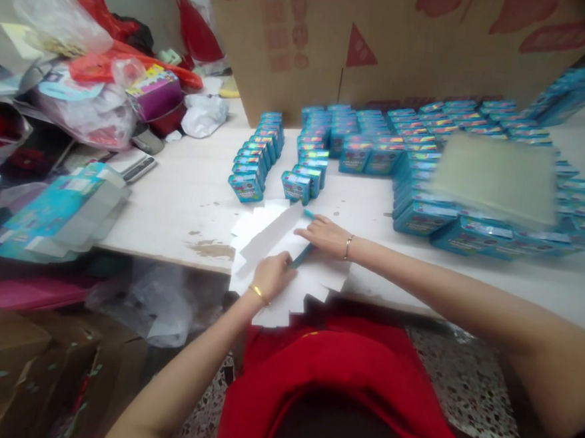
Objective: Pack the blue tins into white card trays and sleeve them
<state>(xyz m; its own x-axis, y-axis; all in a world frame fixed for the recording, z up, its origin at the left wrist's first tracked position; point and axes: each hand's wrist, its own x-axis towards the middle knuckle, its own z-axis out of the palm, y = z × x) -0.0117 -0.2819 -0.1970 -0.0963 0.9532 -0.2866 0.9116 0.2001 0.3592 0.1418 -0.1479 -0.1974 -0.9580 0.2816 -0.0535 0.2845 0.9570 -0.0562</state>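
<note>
Near the table's front edge, a partly folded carton [274,238] lies with its white inner side up and a flap raised. A blue outer strip shows along its near side. My left hand [271,279] is closed on the carton's near edge, its fingertips partly hidden. My right hand [325,236] pinches the carton's right end, where a bit of blue shows. Beneath both hands spreads a fanned pile of flat white carton blanks [312,286]. Just beyond stand short rows of small blue boxes [295,187].
Many blue boxes [425,218] stand in a block at right, with a blurred pale lid-like panel [496,176] over them. A big cardboard box [314,47] rises behind. At left lie flat blue cartons [57,209], a purple box [155,96] and plastic bags [92,108].
</note>
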